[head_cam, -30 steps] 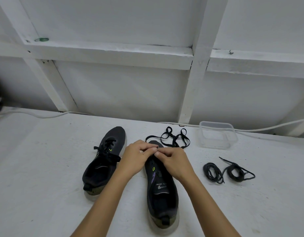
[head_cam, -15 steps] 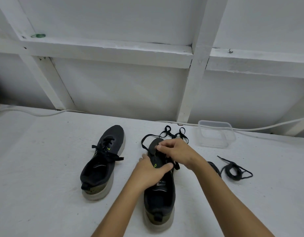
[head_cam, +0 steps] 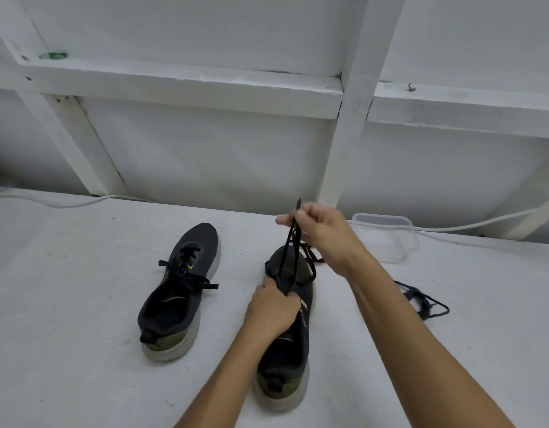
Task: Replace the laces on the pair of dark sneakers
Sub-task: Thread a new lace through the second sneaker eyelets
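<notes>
Head view: left hand grips the midfoot of the lower-centre sneaker, pinning it to the surface so the right hand, pinching the black lace, can pull it taut upward. Second sneaker sits centre-left, laced and untouched; a spare lace bundle waits at right, probably next in.

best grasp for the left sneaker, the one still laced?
Probably the heel collar of the left sneaker, from above on the near side. It stands upright on its sole, heel toward the person, opening up, so fingers can hook inside the rim; the laces stay untouched.
</notes>
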`<state>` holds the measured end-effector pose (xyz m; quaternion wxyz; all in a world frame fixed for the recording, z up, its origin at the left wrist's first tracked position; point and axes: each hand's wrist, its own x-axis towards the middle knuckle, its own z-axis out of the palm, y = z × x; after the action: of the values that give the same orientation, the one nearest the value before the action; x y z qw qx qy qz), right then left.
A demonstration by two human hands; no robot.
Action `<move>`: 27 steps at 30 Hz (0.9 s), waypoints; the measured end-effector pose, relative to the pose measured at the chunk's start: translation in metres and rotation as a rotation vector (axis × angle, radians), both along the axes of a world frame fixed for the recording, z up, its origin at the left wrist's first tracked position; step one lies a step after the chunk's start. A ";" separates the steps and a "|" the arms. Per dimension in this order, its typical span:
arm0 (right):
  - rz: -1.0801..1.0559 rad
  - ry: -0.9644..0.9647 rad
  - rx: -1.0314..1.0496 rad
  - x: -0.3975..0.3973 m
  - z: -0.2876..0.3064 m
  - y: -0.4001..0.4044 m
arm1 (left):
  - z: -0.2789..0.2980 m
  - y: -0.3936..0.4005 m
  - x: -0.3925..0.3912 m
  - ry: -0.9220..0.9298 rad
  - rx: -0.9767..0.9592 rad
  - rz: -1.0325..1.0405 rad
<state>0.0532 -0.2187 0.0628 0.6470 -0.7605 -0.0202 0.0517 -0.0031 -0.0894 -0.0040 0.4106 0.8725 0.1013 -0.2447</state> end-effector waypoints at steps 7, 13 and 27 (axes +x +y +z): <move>-0.038 -0.136 0.608 0.015 0.068 -0.006 | -0.001 0.001 0.001 -0.006 -0.005 -0.001; 0.031 -0.135 -0.453 0.010 0.031 -0.012 | -0.002 0.003 0.001 -0.010 0.011 0.004; 0.297 -0.090 -1.166 0.001 -0.038 -0.009 | -0.002 0.004 0.001 -0.007 0.011 0.011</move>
<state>0.0544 -0.2280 0.0251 0.1080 -0.9803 -0.1219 0.1118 -0.0020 -0.0852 -0.0060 0.4076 0.8750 0.1058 -0.2387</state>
